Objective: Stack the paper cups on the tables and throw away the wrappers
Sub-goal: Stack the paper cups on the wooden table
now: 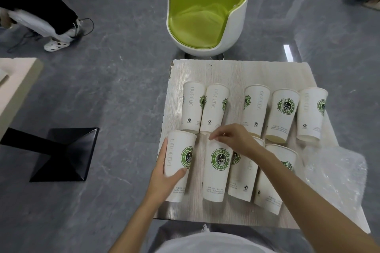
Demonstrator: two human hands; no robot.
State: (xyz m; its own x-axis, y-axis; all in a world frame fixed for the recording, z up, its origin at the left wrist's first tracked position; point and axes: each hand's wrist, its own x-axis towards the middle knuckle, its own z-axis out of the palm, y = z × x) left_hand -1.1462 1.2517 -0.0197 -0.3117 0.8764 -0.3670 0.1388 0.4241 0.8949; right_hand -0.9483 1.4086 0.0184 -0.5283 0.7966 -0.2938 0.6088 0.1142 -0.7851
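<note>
Several white paper cups with green coffee logos stand on a pale wooden table [226, 70], in a far row [283, 113] and a near row. My left hand [164, 174] grips the near-left cup [178, 162] around its side. My right hand [232, 137] reaches across with fingertips pinching the rim of the second near cup [216, 172]. A crumpled clear plastic wrapper [337, 178] lies on the table's right side, beside the near-right cup [273, 183].
A green and white tub chair [205, 14] stands just beyond the table. Another table [18, 80] with a black base [65, 154] is at the left. A person's legs [41, 18] are at the far left, another person's foot at top right.
</note>
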